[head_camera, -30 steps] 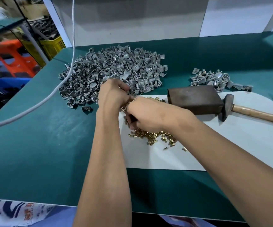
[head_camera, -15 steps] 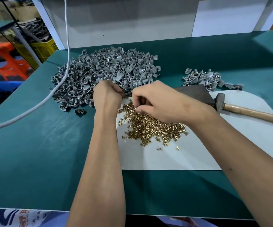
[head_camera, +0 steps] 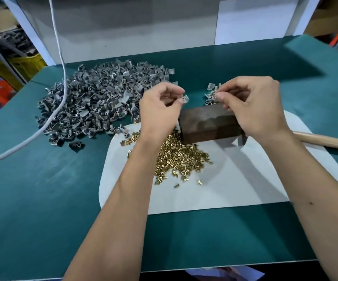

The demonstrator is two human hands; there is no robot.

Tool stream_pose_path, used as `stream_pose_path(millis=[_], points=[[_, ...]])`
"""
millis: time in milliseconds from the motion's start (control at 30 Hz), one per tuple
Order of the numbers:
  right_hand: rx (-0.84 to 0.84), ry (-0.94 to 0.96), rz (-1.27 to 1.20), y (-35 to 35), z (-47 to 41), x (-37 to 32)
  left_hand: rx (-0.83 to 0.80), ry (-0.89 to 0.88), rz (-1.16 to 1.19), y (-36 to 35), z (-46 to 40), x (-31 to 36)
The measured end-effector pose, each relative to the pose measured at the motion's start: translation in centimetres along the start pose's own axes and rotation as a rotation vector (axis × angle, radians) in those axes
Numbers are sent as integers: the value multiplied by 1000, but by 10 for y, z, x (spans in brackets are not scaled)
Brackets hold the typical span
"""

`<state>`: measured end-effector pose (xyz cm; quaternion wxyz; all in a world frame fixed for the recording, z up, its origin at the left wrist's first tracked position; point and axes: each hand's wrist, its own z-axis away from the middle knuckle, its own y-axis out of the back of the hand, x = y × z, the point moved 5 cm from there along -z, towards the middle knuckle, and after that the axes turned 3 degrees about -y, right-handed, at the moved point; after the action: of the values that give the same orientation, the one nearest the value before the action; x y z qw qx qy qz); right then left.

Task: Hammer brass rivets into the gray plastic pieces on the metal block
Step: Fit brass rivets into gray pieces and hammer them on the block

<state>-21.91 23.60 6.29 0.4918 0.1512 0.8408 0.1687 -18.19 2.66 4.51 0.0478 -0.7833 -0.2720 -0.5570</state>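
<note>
Both hands up over the metal block [head_camera: 208, 123]. Left hand [head_camera: 160, 110] pinching one gray plastic piece [head_camera: 185, 100] at fingertips, just above the block's ten o'clock corner. Right hand [head_camera: 253, 106] curled, pinching something tiny at about [head_camera: 217, 95], probably a brass rivet, too small to confirm. Piece at nine o'clock from that pinch, near, not touching. Which way its hole faces, and its long axis: cannot tell. Block's long axis roughly nine to three. Rivet pile [head_camera: 180, 157] at six o'clock; hammer handle [head_camera: 326, 141] untouched at three o'clock on the desk [head_camera: 42, 199].
</note>
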Motion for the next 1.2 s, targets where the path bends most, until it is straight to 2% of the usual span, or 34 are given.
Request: stream_pose_path(millis=[100,400,733,967,1200], points=[[38,-19,-13,6,1,12,-51,0,94,-14,5,0],[53,-97,-106,8,-4,32,-42,28,268,-13,4,-6],[51,-84,16,0,-6,33,-98,83,501,-23,6,-6],[126,-37,17,9,-2,21,-187,71,450,-30,12,1],[-6,100,23,-1,11,-6,-345,38,414,-31,16,5]])
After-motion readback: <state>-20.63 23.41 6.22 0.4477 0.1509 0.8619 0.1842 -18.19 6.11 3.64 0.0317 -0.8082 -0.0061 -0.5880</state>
